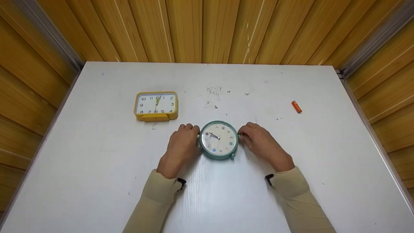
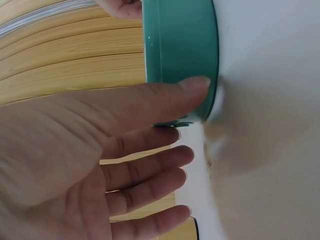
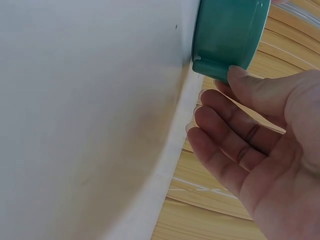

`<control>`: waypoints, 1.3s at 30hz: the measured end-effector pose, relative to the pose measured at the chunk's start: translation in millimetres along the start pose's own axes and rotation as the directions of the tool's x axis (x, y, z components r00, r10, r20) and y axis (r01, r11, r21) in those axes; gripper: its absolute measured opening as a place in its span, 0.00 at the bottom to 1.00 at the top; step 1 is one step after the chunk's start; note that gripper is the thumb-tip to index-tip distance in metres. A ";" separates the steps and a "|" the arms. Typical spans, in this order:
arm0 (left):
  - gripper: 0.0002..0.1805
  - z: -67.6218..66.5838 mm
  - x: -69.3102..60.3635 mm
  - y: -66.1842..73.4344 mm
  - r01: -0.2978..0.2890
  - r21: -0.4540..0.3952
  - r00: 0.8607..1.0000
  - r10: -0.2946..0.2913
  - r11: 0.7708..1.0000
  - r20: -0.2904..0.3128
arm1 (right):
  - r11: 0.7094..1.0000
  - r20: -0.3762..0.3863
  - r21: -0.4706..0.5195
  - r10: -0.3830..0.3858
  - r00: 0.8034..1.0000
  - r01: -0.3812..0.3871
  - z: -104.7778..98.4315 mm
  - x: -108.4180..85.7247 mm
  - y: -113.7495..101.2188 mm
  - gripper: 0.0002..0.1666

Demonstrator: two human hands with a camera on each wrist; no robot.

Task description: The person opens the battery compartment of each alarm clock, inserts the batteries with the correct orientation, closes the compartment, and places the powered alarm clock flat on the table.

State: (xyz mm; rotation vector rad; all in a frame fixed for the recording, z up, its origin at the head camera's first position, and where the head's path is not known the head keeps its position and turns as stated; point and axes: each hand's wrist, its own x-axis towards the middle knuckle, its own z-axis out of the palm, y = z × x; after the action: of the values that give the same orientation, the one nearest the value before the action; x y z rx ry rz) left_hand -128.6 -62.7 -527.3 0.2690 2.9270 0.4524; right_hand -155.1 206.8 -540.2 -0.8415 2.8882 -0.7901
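Note:
A round green clock (image 1: 219,139) with a white face lies face up on the table between both hands, its dial turned so the numbers sit askew. My left hand (image 1: 183,142) holds its left side; in the left wrist view the thumb (image 2: 192,87) presses the green rim and the other fingers extend below it. On the opposite side, my right hand (image 1: 260,142) pinches a small green projection (image 3: 212,69) at the rim between thumb and index finger. The right hand's remaining fingers are loosely bent, off the clock.
A yellow rectangular clock (image 1: 156,106) stands behind and left of the green one. An orange battery (image 1: 296,106) lies at the right of the white table (image 1: 97,155). Wood-patterned panels (image 1: 213,29) border the back and both sides.

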 end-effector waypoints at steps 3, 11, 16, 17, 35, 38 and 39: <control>0.31 0.6 -0.3 -0.7 -0.012 0.007 1.000 0.012 1.000 0.000 | 1.000 0.000 0.000 0.005 1.000 -0.005 0.4 -0.1 0.8 0.09; 0.45 2.1 -0.8 -2.5 -0.029 -0.033 0.999 0.029 0.999 -0.016 | 1.000 0.010 0.008 0.026 1.000 -0.026 1.3 1.4 -0.6 0.08; 0.44 0.0 -0.5 -3.4 -0.061 -0.054 0.998 0.059 0.997 -0.032 | 1.000 0.013 -0.010 0.020 1.000 -0.020 1.2 1.5 0.2 0.07; 0.44 -0.6 -0.6 -4.0 -0.069 -0.059 0.997 0.067 0.996 -0.039 | 1.000 0.019 -0.010 0.027 0.999 -0.027 1.0 1.4 0.8 0.07; 0.38 -13.5 -5.7 -8.1 -0.164 -0.198 0.979 0.134 0.966 -0.154 | 0.979 0.115 0.165 0.103 0.988 -0.121 -3.6 2.2 16.2 0.07; 0.39 -14.4 -6.9 -5.6 -0.180 -0.206 0.976 0.148 0.962 -0.159 | 0.974 0.135 0.187 0.107 0.985 -0.131 -4.8 1.0 18.0 0.08; 0.40 -14.3 -7.2 -4.7 -0.185 -0.206 0.975 0.153 0.961 -0.160 | 0.973 0.141 0.190 0.108 0.984 -0.134 -5.1 0.6 18.4 0.08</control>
State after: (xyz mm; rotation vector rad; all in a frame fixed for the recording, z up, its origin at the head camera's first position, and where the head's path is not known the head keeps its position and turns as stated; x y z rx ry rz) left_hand -125.1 -72.6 -514.4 0.4769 2.9673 0.8478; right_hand -165.5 222.2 -544.6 -0.6626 2.6623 -0.9531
